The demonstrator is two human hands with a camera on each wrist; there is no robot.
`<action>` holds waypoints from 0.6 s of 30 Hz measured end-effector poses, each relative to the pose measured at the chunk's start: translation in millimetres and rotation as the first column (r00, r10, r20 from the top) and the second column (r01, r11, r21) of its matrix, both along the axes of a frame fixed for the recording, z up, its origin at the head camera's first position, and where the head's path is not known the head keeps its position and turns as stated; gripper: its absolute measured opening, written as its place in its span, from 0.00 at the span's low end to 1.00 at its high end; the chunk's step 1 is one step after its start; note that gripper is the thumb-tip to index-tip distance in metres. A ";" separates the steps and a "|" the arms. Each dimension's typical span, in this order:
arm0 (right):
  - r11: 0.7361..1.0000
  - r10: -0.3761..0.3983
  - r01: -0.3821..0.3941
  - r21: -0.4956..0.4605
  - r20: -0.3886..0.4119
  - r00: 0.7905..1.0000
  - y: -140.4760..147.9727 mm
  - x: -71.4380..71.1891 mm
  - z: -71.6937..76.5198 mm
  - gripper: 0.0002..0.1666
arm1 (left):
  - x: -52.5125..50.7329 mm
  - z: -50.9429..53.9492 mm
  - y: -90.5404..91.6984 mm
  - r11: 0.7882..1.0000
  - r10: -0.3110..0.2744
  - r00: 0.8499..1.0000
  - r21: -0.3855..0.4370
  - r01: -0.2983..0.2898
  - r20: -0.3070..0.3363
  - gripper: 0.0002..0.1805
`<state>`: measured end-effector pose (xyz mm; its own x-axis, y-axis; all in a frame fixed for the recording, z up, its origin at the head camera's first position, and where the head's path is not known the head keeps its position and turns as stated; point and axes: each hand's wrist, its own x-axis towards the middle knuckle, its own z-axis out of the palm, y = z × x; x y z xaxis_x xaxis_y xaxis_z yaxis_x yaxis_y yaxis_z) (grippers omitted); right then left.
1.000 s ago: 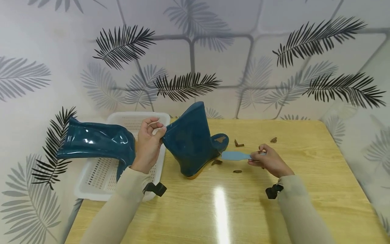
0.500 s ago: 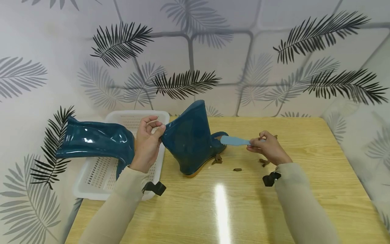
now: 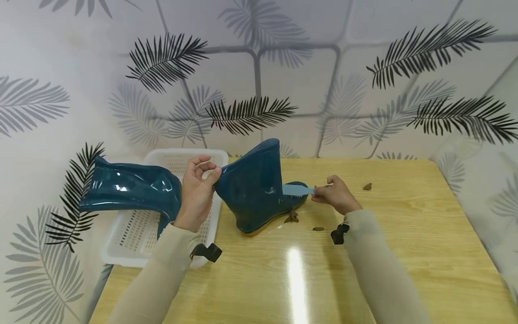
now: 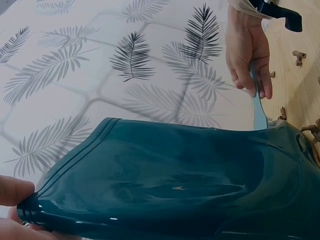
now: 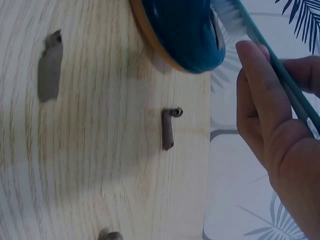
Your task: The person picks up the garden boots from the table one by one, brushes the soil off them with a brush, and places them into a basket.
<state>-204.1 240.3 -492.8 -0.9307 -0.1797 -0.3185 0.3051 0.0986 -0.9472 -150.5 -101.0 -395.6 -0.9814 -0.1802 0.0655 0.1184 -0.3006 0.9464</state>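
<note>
A dark teal rain boot (image 3: 255, 189) stands on the table, its toe pointing right. My left hand (image 3: 199, 191) pinches the rim of its shaft between thumb and fingers; in the left wrist view only the fingertips (image 4: 15, 191) show at that rim. My right hand (image 3: 337, 194) grips the handle of a light blue brush (image 3: 297, 190). In the right wrist view, white bristles (image 5: 231, 20) face the top of the boot's foot, by a brown patch (image 5: 217, 31). Whether they all touch the boot cannot be told.
A second teal boot (image 3: 129, 186) lies on its side across a white perforated basket (image 3: 125, 258) at left. Brown mud-like bits (image 3: 292, 217) are scattered on the wooden table (image 3: 384, 252), near the sole and farther right (image 3: 367, 186). A leaf-patterned wall covering stands behind.
My right hand has moved the brush from beside the sole up onto the boot's foot, then left toward the shaft. The boot shifted slightly; the left hand keeps its hold.
</note>
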 end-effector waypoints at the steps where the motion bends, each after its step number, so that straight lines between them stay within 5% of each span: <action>1: 1.000 -0.014 0.014 0.014 -0.001 1.000 1.1 1.1 -0.5 0.21 | 0.1 -0.6 -0.5 1.000 0.003 1.000 0.004 -0.003 -0.001 0.17; 9: 0.996 -0.043 0.045 0.078 -0.023 0.999 21.4 11.5 -3.1 0.22 | 3.3 -1.7 -1.6 1.000 0.000 1.000 -0.006 0.000 -0.009 0.18; 18: 0.998 -0.051 0.053 0.042 -0.040 0.998 23.0 7.9 12.0 0.20 | 7.9 -1.9 1.3 1.000 -0.008 1.000 -0.008 0.008 -0.010 0.17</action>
<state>-196.2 263.3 -480.8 -0.9504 -0.1172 -0.2880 0.2736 0.1247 -0.9537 -142.7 -99.7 -397.5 -0.9821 -0.1720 0.0768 0.1256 -0.2940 0.9475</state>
